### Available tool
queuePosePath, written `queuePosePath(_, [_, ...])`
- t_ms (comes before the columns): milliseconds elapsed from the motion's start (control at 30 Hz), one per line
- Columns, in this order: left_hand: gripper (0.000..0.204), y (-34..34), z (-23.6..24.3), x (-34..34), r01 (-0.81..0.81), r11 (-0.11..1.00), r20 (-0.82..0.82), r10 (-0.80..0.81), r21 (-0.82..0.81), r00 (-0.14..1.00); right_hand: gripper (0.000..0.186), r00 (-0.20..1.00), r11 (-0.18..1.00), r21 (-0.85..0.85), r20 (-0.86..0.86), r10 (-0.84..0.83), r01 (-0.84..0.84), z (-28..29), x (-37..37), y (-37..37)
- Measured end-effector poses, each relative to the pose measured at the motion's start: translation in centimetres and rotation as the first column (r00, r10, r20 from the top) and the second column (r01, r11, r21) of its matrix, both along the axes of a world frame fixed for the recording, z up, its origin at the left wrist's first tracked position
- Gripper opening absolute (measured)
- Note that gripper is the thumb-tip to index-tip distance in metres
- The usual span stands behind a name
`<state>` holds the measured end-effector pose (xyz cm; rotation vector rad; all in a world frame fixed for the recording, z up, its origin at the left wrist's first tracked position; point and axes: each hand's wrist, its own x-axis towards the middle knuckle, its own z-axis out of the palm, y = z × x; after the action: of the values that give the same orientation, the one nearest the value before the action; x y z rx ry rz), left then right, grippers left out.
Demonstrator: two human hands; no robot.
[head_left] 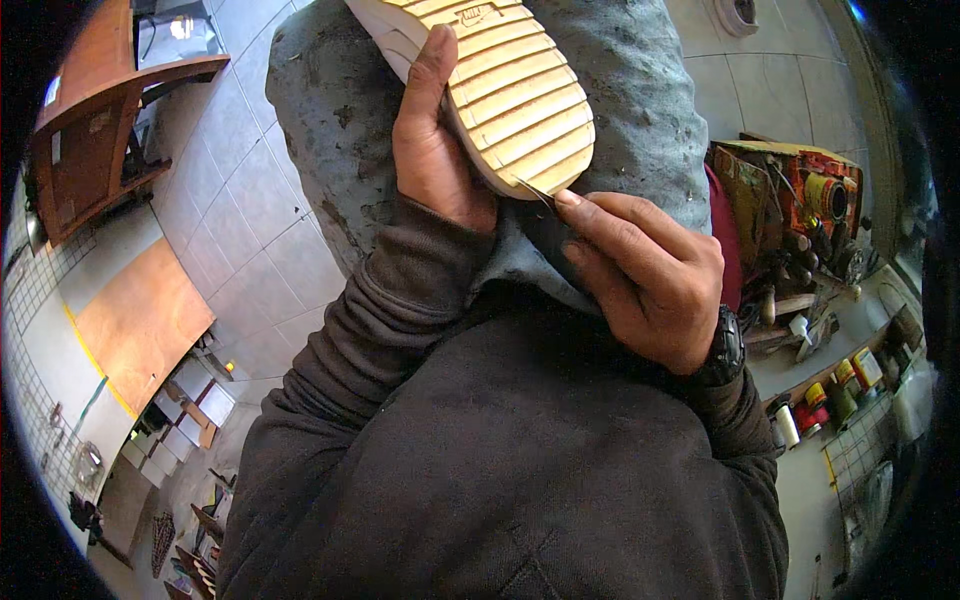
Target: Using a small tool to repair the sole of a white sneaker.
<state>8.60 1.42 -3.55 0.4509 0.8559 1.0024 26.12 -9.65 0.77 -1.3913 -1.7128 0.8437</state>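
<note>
A shoe (520, 95) lies sole up over my lap, its cream ribbed sole facing me and a strip of its white side showing at the left. My left hand (432, 140) grips it from the left, thumb laid along the edge of the sole, the other fingers hidden beneath. In the pinched fingers of my right hand (645, 255) is a thin pointed metal tool (535, 190), perhaps an awl or a needle; its tip touches or nearly touches the sole's near end. Most of that tool is covered by my fingers.
A grey-blue stained cloth (640, 90) covers my lap. To the right stands an orange-red wooden box (790, 190) beside several hand tools (800, 260), with bottles and thread spools (850, 385) nearer. At the left are a brown wooden desk (95, 130) and a table with a tan board (145, 325).
</note>
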Motion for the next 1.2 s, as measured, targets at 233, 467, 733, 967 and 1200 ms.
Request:
queuePosePath(233, [0.063, 0.1, -0.8, -0.2, -0.047, 0.999, -0.038, 0.047, -0.003, 0.998, 0.036, 0.996, 0.995, -0.085, 0.071, 0.051, -0.045, 1.4, 0.2, 0.8])
queuePosePath(467, [0.071, 0.2, -2.0, -0.4, -0.144, 0.99, -0.067, 0.144, 0.004, 0.987, 0.026, 0.967, 0.995, -0.043, 0.234, 0.098, -0.091, 2.1, -1.9, 1.0])
queuePosePath(733, [0.07, 0.5, -2.4, 0.0, -0.182, 0.983, -0.07, 0.18, -0.03, 0.981, 0.025, 0.973, 1.0, -0.003, 0.231, 0.006, -0.006, 1.4, -3.6, 1.3])
queuePosePath(967, [0.072, 0.2, -2.8, -0.3, -0.195, 0.98, -0.021, 0.194, -0.037, 0.981, 0.024, 0.978, 0.995, -0.08, 0.206, -0.035, 0.052, 2.0, -4.9, 1.5])
queuePosePath(1200, [0.067, 0.0, -3.7, -0.3, -0.272, 0.962, -0.075, 0.273, 0.027, 0.959, 0.024, 0.972, 0.979, -0.145, 0.204, -0.112, 0.144, 2.7, -6.5, 1.1])
